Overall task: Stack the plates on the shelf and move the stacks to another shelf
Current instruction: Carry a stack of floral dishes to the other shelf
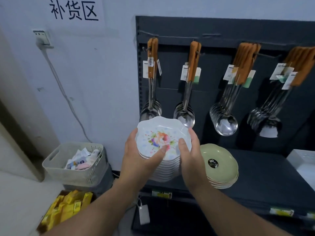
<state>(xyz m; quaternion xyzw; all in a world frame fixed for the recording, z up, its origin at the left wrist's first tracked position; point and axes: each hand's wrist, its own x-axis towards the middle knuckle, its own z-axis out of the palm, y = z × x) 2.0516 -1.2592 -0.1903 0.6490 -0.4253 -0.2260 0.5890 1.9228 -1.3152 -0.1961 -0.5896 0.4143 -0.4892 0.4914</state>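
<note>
A tall stack of white, scallop-edged plates point(158, 132), the top one printed with a pink and purple flower spray, sits at the centre of the frame between a person's two hands, at the front left corner of a dark shelf point(264, 181); whether the stack rests on the shelf or is lifted just clear of it cannot be told. The left hand point(136, 160) clasps the stack's left side, thumb laid across the top plate's rim and fingers wrapped around the far edge, while the right hand point(190, 159) grips the right side in the same way, thumb on the rim. Just beside the stack, to its right, a lower pile of pale green plates point(221, 155) stands on the shelf, a dark round sticker on the top one. Behind, across the upper right of the frame, bunches of steel ladles point(225, 121) with wooden handles and paper tags hang from hooks on a dark back panel point(221, 31). At left centre, a pale slotted basket point(75, 174) holds small sachets, and yellow packets point(68, 208) fill a box at lower left. A handwritten sign point(74, 11) in the upper left hangs above a wall socket point(41, 37) and its trailing cable point(68, 99).
</note>
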